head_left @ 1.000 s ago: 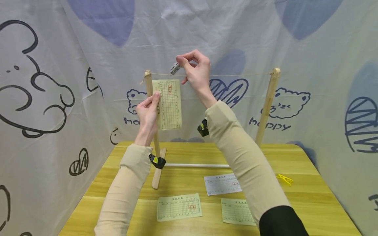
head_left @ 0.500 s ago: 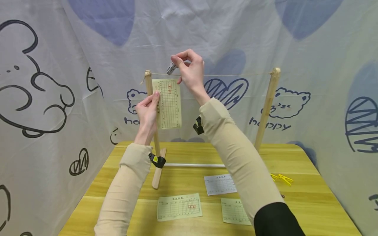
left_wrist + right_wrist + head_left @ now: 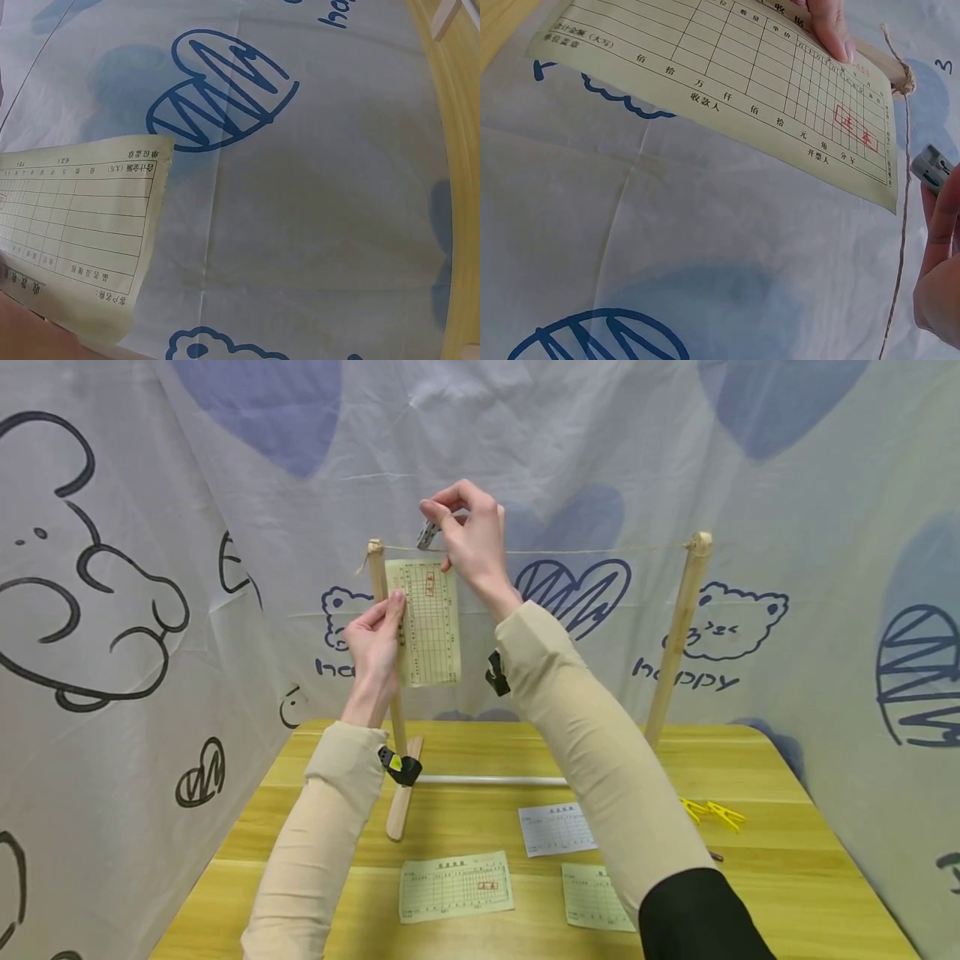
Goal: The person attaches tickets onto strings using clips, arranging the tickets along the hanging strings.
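Note:
My left hand [image 3: 373,642] pinches a pale yellow receipt slip [image 3: 431,639] by its left edge, holding it upright beside the left wooden post [image 3: 378,575]. The slip's top edge lies just below a thin twine line [image 3: 592,552]. Above that edge, my right hand [image 3: 477,545] holds a grey clothespin [image 3: 427,535] between thumb and fingers, its tip pointing down at the twine. In the right wrist view the clothespin [image 3: 933,166] is close beside the twine [image 3: 904,232], near the slip's corner. The left wrist view shows the slip's lower end [image 3: 82,225]; most of the left hand is outside it.
On the wooden table [image 3: 247,877] lie a yellow receipt [image 3: 455,887], a white receipt [image 3: 555,829] and another yellow receipt [image 3: 596,897], the last two partly behind my right sleeve. Yellow clothespins [image 3: 724,816] lie at the right. A right post [image 3: 678,639] and white bar [image 3: 495,781] belong to the frame.
My right hand has moved left and slightly up with the clothespin, coming over the slip's top edge. The slip has risen slightly; my left hand stays nearly still.

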